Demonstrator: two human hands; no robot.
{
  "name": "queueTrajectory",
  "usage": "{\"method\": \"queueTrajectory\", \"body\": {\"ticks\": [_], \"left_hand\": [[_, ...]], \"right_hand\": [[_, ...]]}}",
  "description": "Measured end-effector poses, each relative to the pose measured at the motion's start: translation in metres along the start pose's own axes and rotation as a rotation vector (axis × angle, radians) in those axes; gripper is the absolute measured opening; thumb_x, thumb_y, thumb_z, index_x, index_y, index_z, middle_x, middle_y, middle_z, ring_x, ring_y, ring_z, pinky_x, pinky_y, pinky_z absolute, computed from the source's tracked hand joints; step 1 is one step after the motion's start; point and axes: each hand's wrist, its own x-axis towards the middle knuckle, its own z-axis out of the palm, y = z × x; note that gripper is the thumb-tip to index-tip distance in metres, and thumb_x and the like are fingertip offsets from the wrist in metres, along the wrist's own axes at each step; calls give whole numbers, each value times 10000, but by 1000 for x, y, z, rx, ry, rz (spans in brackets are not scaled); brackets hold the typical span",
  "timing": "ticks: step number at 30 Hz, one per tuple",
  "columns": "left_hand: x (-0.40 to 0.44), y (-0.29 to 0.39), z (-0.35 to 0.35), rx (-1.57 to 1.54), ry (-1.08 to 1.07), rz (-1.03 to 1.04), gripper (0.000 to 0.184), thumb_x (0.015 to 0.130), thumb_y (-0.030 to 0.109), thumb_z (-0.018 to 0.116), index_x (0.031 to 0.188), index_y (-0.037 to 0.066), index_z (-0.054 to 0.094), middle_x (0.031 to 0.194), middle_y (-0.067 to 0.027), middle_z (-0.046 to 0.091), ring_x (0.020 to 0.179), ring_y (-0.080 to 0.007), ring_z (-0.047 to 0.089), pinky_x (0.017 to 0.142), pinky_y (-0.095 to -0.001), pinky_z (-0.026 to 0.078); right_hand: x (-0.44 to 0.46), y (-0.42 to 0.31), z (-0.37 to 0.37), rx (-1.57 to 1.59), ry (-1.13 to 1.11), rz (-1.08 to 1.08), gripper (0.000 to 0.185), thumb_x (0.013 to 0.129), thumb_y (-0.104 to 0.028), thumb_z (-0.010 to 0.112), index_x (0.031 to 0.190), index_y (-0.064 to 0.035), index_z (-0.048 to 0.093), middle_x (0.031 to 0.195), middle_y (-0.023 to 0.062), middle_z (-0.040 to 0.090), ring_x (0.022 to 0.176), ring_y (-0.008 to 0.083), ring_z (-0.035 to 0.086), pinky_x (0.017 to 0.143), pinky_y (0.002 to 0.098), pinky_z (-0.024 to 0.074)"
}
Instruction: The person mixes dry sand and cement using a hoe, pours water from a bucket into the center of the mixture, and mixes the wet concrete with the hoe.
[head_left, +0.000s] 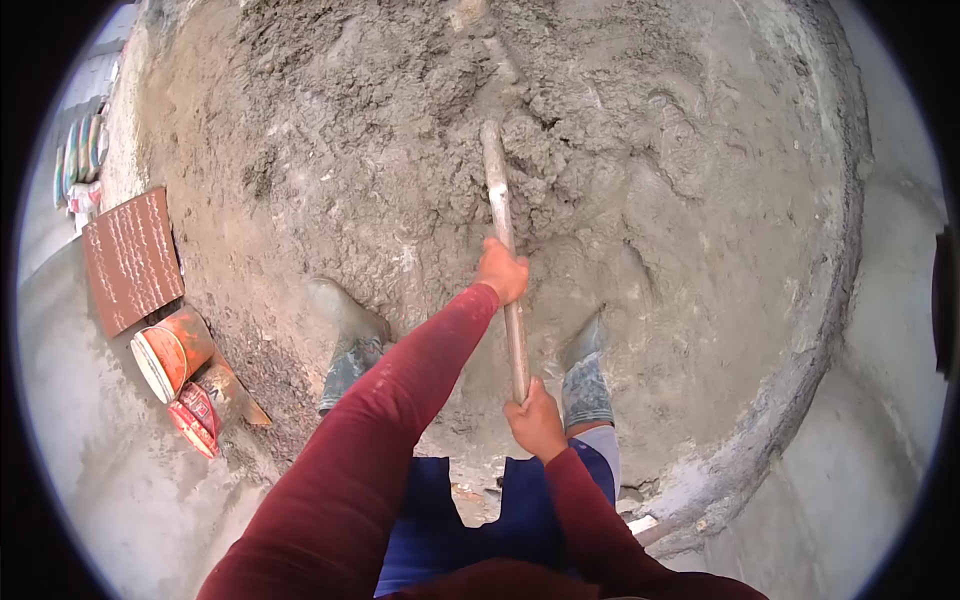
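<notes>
While left hand (503, 272) grips long, cylindrical, pale-brown wooden handle (502, 215), right hand (537, 420) wrapped round its near end, best keep grips apart and firm for leverage. Handle looks grey-smeared, nearly straight, running beyond left hand to lumpy, wet grey mix (600, 130); any tool head hidden.

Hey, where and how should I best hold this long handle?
Probably from the end nearest you, both hands wrapped around the handle: right hand near that end, left hand farther along. It's long, straight and slim, running away from you over the grey mix.
</notes>
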Motion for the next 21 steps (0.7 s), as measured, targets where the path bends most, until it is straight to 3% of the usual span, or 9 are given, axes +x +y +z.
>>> {"method": "queueTrajectory", "body": {"ticks": [1,4,7,11,14,17,18,20,21], "left_hand": [[-24,-31,14,4,5,2,432,946,160,604,1158,-119,351,906,-269,663,623,-308,705,628,-435,576],[-91,-143,51,-204,-104,-112,446,922,118,616,1207,-72,332,915,-222,637,646,-267,682,602,-417,557],[-142,-170,43,-381,-23,-90,459,904,85,613,1258,-21,342,850,-136,592,621,-219,634,556,-378,522],[-70,-56,-61,-433,63,317,368,953,114,613,1199,10,361,771,-84,558,589,-156,602,521,-331,485],[57,88,-167,-329,283,689,397,952,125,608,1219,-13,348,883,-108,577,633,-162,622,547,-327,510],[180,194,-259,272,562,667,601,919,260,590,1314,-121,345,1136,-347,650,983,-434,699,841,-506,532],[255,205,-301,1213,604,870,296,876,189,671,1099,-5,668,957,-245,707,835,-339,729,726,-464,544],[341,192,-305,917,930,783,391,952,305,516,1062,-9,722,1164,-276,684,1058,-438,675,871,-475,543],[275,215,-296,1636,398,564,379,976,297,536,1117,-23,682,1182,-287,672,1085,-423,671,913,-465,535]], "right_hand": [[-23,18,12,-8,-24,42,350,835,-207,662,1037,15,483,770,306,643,772,509,648,687,562,496],[-110,87,49,-136,-121,220,356,836,-220,679,1055,-4,501,818,312,665,812,497,675,736,563,526],[-136,107,84,-151,-184,264,396,843,-238,697,1108,-20,500,783,288,665,783,482,684,718,562,535],[15,40,82,-142,-33,-83,360,840,-212,675,1092,-29,493,747,272,656,730,485,666,650,552,519],[194,-114,57,13,95,-361,386,848,-212,648,1124,-13,466,808,304,645,799,503,657,685,550,500],[338,-272,30,209,119,-524,414,827,-210,626,1095,97,550,910,329,673,888,487,675,805,530,517],[385,-306,30,242,102,-559,370,812,-223,640,1010,90,638,880,298,694,818,443,699,776,482,540],[421,-347,39,581,-138,-313,280,833,-226,638,874,43,706,753,219,709,680,332,716,711,422,553],[428,-335,53,375,-126,-379,280,838,-221,634,888,44,709,767,214,715,701,329,724,724,422,555]]}}
